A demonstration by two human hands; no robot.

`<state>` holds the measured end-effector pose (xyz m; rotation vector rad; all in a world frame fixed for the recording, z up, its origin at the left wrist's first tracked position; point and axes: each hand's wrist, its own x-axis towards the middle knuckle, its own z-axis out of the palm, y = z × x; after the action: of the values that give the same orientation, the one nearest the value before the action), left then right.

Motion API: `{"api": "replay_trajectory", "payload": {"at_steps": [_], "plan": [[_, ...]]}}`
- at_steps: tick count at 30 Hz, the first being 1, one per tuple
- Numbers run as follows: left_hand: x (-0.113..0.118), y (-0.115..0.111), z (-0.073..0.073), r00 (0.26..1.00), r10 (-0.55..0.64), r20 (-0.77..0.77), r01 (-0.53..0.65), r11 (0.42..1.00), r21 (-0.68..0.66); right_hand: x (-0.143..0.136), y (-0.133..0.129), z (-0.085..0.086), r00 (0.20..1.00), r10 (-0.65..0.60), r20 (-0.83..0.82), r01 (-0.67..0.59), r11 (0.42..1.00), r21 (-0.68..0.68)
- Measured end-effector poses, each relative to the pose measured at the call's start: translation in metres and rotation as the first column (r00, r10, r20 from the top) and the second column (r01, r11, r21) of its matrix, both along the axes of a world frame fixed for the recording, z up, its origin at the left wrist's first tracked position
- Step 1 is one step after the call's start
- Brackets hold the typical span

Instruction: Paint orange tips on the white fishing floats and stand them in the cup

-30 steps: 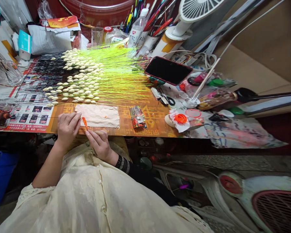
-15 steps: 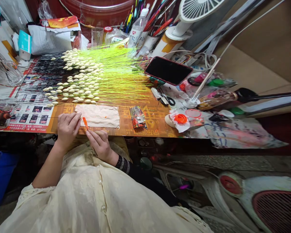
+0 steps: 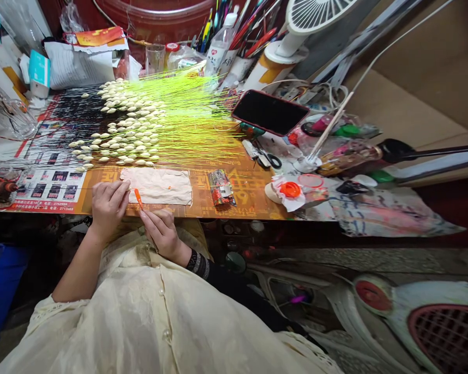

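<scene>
My left hand [image 3: 108, 203] rests at the table's near edge, fingers curled, its fingertips touching a small orange piece [image 3: 138, 197]. My right hand [image 3: 160, 228] pinches the lower end of that orange piece from the other side. Both hands sit just in front of a pale cloth [image 3: 159, 186] with an orange speck on it. Behind the cloth lie several thin neon-yellow stems with cream oval bodies [image 3: 128, 124] fanned across the table.
A small printed packet [image 3: 220, 188] lies right of the cloth. A phone [image 3: 270, 111] leans on a stand, with scissors [image 3: 268, 158] and an orange-lidded pot [image 3: 290, 190] nearby. Pens, a bottle and a fan [image 3: 315, 15] crowd the back; a glass jar [image 3: 11, 114] stands left.
The orange piece has tilted and shifted very slightly between my fingers. The hands stay in the same place.
</scene>
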<state>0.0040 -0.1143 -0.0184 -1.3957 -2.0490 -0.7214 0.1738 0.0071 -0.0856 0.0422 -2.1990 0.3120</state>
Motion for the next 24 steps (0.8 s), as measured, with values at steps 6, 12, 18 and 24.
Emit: {"api": "replay_trajectory", "payload": {"at_steps": [6,12,18,24], "plan": [[0.0000,-0.0001,0.0002,1.000,0.005,0.005,-0.004,1.000,-0.007,0.0003,0.0010,-0.0031,1.000,0.025,-0.007,-0.025,1.000,-0.007],[0.0002,0.0004,0.0008,1.000,-0.002,-0.006,0.002,1.000,0.005,-0.0008,0.0006,-0.0037,1.000,0.020,0.003,-0.020,1.000,-0.001],[0.0001,0.0009,0.0015,0.999,-0.013,-0.048,0.015,1.000,0.026,-0.0026,-0.0005,-0.0030,1.000,0.014,-0.015,-0.014,1.000,-0.001],[0.0000,0.0015,0.0019,0.997,-0.018,-0.076,0.021,0.999,0.037,-0.0028,-0.0010,-0.0003,1.000,0.012,-0.018,-0.012,1.000,-0.006]]}}
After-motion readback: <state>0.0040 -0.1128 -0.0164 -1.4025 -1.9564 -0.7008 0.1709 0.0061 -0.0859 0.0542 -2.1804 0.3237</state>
